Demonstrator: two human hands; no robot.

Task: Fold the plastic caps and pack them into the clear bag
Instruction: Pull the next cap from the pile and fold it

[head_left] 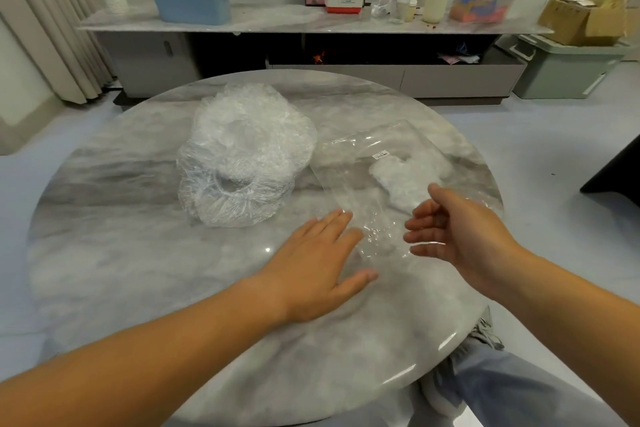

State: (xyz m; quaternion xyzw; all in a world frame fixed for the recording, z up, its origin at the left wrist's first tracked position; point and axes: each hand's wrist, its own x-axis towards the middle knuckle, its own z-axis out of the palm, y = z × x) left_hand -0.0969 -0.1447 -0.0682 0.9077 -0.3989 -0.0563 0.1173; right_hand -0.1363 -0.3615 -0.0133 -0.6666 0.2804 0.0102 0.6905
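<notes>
Marble-patterned tabletop (138, 253) carried a heap of crinkled clear plastic caps (242, 156) left of centre, and just to their right lay the clear bag (398, 139) with a white bundle of folded caps (405, 180) inside. The left hand (318, 260) lay flat, fingers straight, fingertips at the bag's near corner. The right hand (460, 232) hovered at the bag's near edge, fingers loosely bent, gripping nothing visible.
</notes>
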